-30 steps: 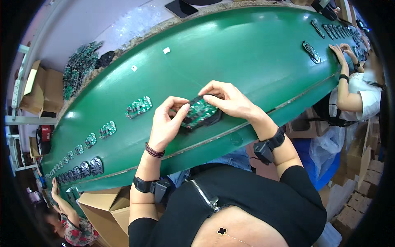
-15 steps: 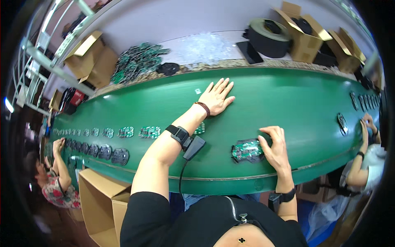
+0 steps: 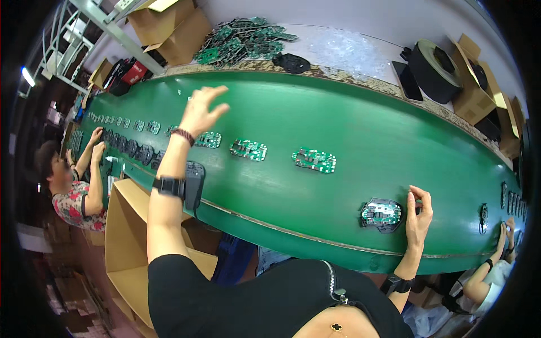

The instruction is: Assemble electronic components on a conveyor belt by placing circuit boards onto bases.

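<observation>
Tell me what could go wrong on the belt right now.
The right hand only touches the black-cased board, which sits close to the green belt's near edge and could slip off. The left hand is raised, fingers spread, above the loose boards; a careless reach might knock their row askew.

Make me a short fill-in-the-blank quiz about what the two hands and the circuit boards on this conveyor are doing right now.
1. The right hand touches a circuit board seated in a ____ housing.
2. The left hand is raised above the belt with its fingers ____.
3. The conveyor belt is coloured ____.
4. The loose pile of boards lies ____ the belt's far edge.

Missing words: black; spread; green; beyond
</observation>
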Action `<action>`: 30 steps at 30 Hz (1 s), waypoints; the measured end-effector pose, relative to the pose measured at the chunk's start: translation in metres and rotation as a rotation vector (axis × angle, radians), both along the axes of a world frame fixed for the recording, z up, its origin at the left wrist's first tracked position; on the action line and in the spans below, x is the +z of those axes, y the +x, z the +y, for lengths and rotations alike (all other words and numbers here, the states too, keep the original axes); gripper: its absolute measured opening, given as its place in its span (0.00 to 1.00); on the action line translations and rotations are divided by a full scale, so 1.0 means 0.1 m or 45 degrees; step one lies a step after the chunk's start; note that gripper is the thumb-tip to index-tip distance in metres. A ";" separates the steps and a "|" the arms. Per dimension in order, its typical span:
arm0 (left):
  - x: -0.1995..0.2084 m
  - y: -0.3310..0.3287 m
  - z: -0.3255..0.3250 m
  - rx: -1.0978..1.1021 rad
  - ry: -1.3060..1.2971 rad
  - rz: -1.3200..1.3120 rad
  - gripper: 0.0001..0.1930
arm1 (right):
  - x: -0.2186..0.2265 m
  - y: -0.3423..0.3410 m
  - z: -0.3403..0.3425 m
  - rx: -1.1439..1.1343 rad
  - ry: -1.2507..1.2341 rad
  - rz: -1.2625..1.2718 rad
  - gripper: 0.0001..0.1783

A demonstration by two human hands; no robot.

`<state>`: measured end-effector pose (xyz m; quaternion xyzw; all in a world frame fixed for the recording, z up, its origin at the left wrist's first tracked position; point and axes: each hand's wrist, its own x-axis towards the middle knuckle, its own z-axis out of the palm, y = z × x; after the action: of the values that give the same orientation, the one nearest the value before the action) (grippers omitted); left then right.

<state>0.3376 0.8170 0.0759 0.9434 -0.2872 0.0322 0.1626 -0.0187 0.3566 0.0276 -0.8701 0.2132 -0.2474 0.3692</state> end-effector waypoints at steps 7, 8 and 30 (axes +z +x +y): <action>-0.42 -0.86 -0.16 -0.350 -0.117 0.236 0.31 | -0.06 0.01 0.01 0.010 -0.003 -0.079 0.10; -0.44 -0.86 -0.16 -0.280 -0.131 0.279 0.30 | -0.09 0.05 0.01 0.045 0.021 -0.114 0.10; -0.01 0.08 -1.23 -0.715 -0.082 -0.370 0.26 | -0.10 0.03 0.11 -0.028 0.024 -0.279 0.07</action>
<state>0.3452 0.6936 0.0744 0.8073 -0.5553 0.1297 0.1521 -0.0161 0.3679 0.0173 -0.8320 0.1833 -0.3430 0.3957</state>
